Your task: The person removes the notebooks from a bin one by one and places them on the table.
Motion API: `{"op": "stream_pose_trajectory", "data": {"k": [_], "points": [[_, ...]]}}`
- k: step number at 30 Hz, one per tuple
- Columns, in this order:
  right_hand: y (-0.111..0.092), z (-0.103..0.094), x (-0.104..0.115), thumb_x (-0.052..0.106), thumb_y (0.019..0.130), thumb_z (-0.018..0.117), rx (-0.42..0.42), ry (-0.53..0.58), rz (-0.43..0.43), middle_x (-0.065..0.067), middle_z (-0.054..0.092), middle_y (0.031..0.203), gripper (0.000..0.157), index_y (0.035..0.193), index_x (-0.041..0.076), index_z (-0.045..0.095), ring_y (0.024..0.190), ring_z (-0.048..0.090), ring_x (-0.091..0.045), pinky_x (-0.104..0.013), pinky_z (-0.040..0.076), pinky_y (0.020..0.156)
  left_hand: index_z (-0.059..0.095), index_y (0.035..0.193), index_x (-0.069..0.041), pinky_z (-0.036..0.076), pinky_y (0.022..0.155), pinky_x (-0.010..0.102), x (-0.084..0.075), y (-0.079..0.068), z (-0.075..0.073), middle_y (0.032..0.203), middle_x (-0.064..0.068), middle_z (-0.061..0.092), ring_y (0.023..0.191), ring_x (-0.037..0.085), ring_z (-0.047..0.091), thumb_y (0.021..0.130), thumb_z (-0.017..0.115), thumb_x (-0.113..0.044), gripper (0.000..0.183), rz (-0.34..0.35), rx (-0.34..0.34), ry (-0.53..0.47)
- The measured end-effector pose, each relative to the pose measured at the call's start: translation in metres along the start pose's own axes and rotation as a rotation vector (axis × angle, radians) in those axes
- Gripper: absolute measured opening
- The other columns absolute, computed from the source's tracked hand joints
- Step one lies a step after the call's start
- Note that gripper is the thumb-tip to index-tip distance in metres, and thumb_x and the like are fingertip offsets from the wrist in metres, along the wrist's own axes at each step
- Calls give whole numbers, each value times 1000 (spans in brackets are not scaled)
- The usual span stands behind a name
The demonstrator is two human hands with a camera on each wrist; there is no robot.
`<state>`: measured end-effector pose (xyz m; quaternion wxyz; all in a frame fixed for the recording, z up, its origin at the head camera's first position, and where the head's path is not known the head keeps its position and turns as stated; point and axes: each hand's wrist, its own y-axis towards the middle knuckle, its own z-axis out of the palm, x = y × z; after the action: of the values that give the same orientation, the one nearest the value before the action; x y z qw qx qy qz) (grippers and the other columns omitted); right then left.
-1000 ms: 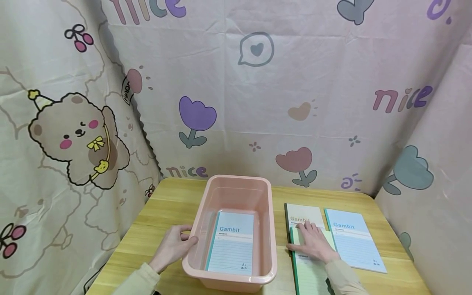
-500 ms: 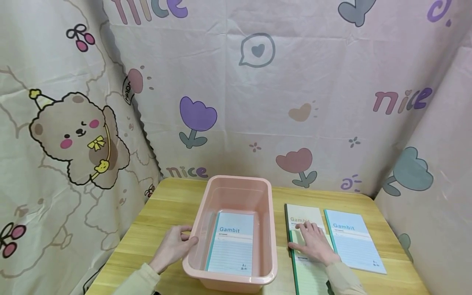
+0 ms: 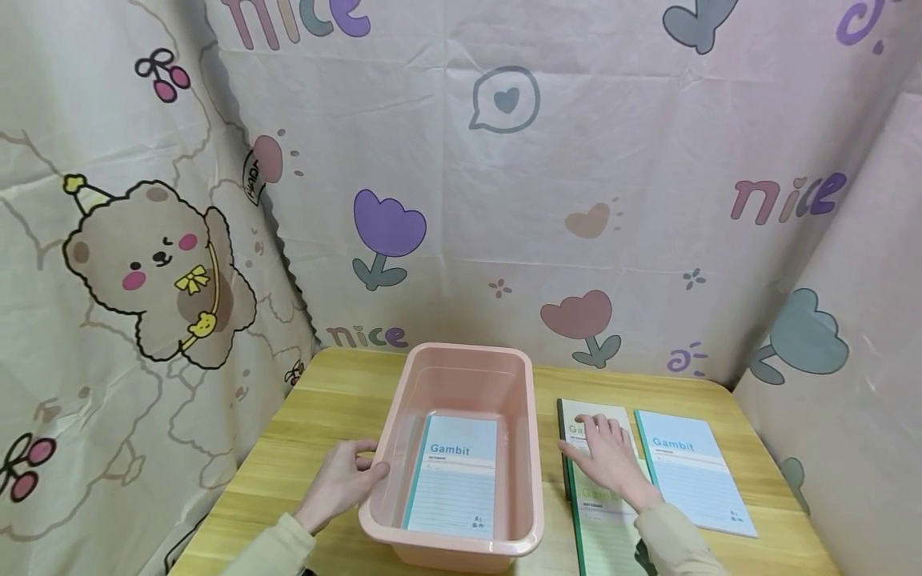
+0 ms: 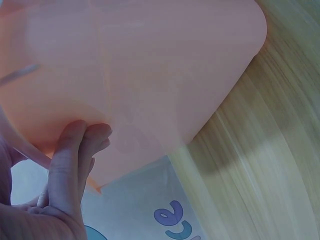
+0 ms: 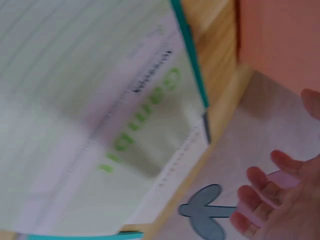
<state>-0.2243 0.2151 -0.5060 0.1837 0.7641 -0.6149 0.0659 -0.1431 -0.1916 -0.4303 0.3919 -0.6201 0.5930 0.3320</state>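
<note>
Pink tub (image 3: 471, 386), green notebook (image 3: 611, 540), 2 blue notebooks (image 3: 454, 492)

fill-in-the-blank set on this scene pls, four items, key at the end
1. The left hand grips the rim of a tub whose colour is ____.
2. In large print, the notebook inside the tub reads "____".
3. In the head view, the blue notebook outside the tub lies to the ____ of the green notebook.
4. The dark-spined notebook is partly covered by the ____ one.

Key: pink; Gambit; right; green
</note>
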Motion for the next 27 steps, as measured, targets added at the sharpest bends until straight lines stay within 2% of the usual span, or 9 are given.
{"op": "stream_pose_trajectory", "data": {"k": [6,14,21,27], "points": [[5,-18,14,51,96,58,-13,-20,-2,-24,58,124,64,135,-1,54,115,51,-42,-58,46,93,56,127,18,65,64,36,0,0,-1,99,27,75,83,30,77,87,65,-6,47,6,18,-3],[16,-44,36,49,97,57,8,-44,-43,-26,59,129,65,137,-3,52,121,53,-45,-61,46,98,57,127,17,65,64,36,-1,0,-1,99,27,75,83,30,77,87,65,-6,47,3,15,1],[28,-62,64,47,96,59,-23,-86,-95,-25,58,127,66,137,-5,52,117,53,-43,-58,46,96,58,126,18,65,64,36,0,-1,0,99,28,75,83,31,76,87,65,-5,46,5,8,3],[39,-73,91,51,96,57,-32,-132,-138,-24,57,125,68,137,-3,51,114,51,-39,-53,45,92,57,126,19,64,62,33,1,0,-1,99,30,74,81,30,77,86,64,-5,47,41,26,-3]]}}
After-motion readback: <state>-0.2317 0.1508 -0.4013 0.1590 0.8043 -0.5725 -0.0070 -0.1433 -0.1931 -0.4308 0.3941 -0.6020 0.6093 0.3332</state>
